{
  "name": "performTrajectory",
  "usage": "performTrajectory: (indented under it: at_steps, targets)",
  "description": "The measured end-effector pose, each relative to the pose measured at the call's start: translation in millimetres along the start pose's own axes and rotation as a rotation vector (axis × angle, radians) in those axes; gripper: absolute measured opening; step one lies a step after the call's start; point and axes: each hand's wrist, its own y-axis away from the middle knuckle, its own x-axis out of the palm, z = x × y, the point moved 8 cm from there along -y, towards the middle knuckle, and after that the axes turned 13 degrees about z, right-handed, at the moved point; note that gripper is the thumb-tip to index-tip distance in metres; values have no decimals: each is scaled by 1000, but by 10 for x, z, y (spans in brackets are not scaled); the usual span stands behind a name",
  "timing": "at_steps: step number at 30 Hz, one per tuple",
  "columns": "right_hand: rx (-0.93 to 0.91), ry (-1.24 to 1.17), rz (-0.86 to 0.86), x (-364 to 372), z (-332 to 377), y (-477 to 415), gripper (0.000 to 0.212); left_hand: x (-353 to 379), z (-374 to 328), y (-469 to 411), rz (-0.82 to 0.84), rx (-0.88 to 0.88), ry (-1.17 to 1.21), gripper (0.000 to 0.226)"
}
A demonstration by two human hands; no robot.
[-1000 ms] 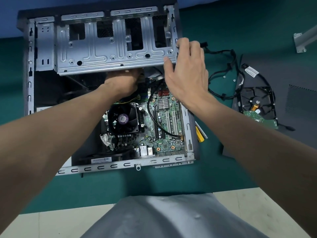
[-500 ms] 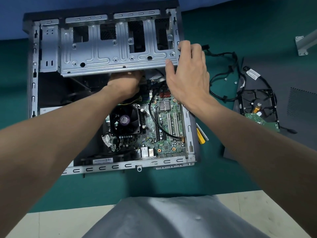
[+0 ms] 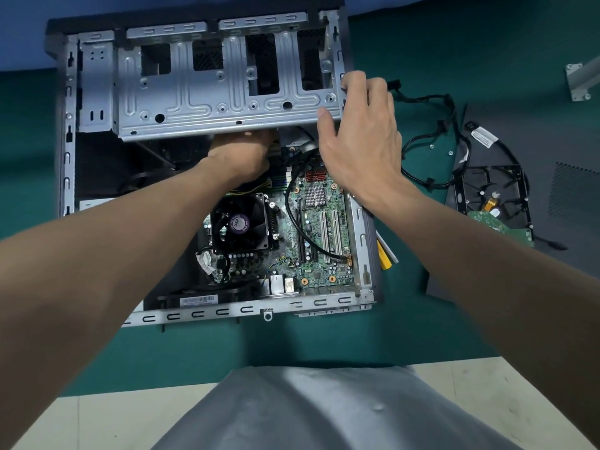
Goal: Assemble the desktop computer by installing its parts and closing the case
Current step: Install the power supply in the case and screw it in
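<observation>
On the green bench (image 3: 292,345), the drive cage (image 3: 211,102) is grasped by the right grip (image 3: 360,138); the state of the left grip (image 3: 240,151) cannot be told.

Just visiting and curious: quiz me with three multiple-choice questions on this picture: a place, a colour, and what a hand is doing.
1. Where is the hard drive? A) inside the case B) on the dark panel right of the case C) under the case
2. What colour is the tool handle beside the case? A) yellow B) red C) white
3. What is the right hand doing? A) hanging idle B) gripping the drive cage corner C) lifting the hard drive
Answers: 1 B, it lies on the panel. 2 A, yellow shows by the case wall. 3 B, thumb and fingers clasp the cage corner.
</observation>
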Motion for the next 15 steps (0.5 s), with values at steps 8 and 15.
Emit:
performTrajectory:
  at_steps: [8, 15]
  targets:
    - [2, 5, -5, -2, -8, -7, 35, -50, -41, 87, -44, -9, -64, 49]
    - [0, 19, -19, -12, -10, -16, 36, -64, -70, 104, -46, -8, -71, 41]
